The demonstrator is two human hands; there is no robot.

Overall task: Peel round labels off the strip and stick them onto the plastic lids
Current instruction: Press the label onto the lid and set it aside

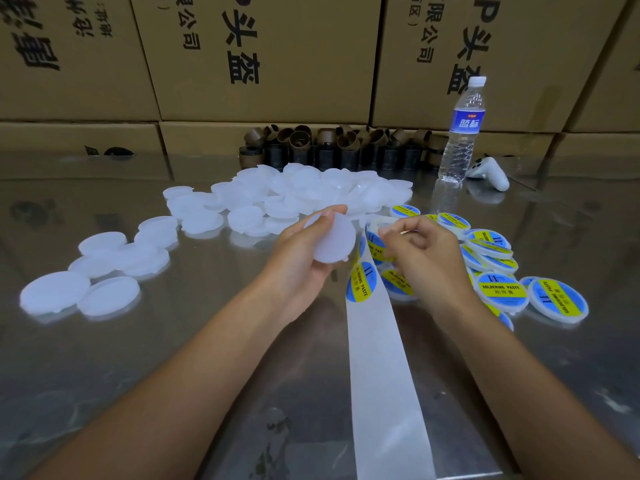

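Strip (381,368) of spent backing runs from the near edge to the label roll (372,239), pinched by the right hand (424,252) just beside the left hand (301,261) gripping a bare lid (334,242); peeling slowly and pressing centred should work best, over a shiny steel table (173,341) backed by cardboard boxes (259,57).

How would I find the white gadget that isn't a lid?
Before the cardboard boxes, a water bottle stands on the table, to the right. The white controller lies just right of its base: curved, handle-shaped, unlike the flat round lids.
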